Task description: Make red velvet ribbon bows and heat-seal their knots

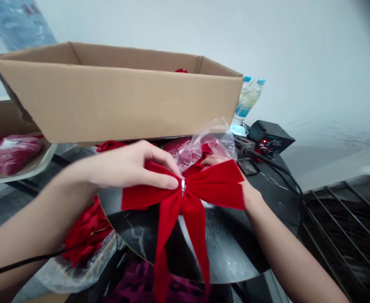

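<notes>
While the big open cardboard box (140, 101) takes up the back, w/ a bit of red showing inside, the round black marble-pattern tabletop (225, 256) sits in front, below the hands. R side: black wire rack (345, 227). Far L: white-rimmed tray (41, 168) w/ a plastic-wrapped red bundle (17, 153) above it. Lower L, near the tabletop edge: plastic-lined carton (67, 277) full of red ribbon pieces (86, 231). Purple patterned material (134, 282) shows below the tabletop's front edge.

Red velvet bow (218, 185) is front & ctr, held up over the tabletop, loops spread L & R, two tails hanging down past the front edge. L hand (134, 164) has a narrow pinch on it, thumb in front at the L loop, just beside the silver tie (183, 185) at ctr. R hand (218, 160) is partly hidden behind the R loop, near the clear plastic bag (218, 139); can't tell its grip.

Black control unit (271, 136) w/ lit red light & knob is R of the bag, cables beside it; blue-capped bottles (248, 101) stand behind, just R of the box.
</notes>
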`<state>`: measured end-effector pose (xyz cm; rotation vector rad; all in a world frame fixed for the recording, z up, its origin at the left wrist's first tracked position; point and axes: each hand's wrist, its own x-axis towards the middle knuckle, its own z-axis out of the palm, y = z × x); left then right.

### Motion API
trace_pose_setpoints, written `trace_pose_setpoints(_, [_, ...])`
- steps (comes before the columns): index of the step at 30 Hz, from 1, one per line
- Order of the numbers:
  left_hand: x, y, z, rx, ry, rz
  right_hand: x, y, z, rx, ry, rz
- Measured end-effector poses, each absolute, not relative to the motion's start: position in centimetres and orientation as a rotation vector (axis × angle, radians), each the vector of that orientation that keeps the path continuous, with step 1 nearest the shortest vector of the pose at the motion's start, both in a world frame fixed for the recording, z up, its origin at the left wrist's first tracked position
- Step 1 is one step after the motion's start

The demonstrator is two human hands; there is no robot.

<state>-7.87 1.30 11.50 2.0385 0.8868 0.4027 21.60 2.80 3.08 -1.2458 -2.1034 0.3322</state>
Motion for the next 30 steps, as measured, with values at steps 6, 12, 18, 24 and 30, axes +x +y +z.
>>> trace_pose_setpoints(6, [-2.7,1.9,5.0,2.308,0.971,0.571,24.4,1.7,6.0,-1.488,-2.014,0.343])
trace_pose_setpoints(12, [0.9,1.7,5.6,1.701,0.813,0.582,24.1,-2.3,7.9,-1.470,-1.656,0.756])
trace_pose_setpoints(18, [3.4,1.2,3.9,1.851,0.885,0.897,23.2,-3.6,6.5,-1.380,-1.533,0.800])
trace_pose_setpoints(24, [3.8,3.2,2.8,1.793,0.941,0.979,24.5,-2.1,6.6,-1.342,-1.310,0.591])
trace_pose_setpoints(30, [3.9,4.9,3.9,2.294,0.958,1.387,25.3,-2.6,6.6,-1.346,-1.403,0.460])
